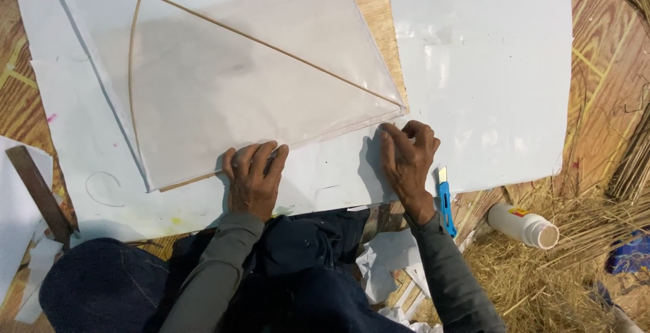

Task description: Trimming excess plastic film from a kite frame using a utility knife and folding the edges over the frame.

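Your left hand (254, 177) lies flat, fingers together and stretched out, pressing on the lower edge of the translucent kite sheet (237, 76); it grips nothing. Your right hand (406, 160) sits just past the kite's right-hand corner, fingers curled and their tips pinching at the folded edge there, though you cannot tell how much of it they hold. The kite lies on a white plastic sheet (487, 69), with a straight thin stick (271, 43) crossing it to that corner and a bowed stick (132, 69) along its left part. Just right of the kite's corner, beside your right wrist, lies a blue utility knife (445, 201). Farther right, on straw (542, 279), a white bottle (523, 225) lies on its side.
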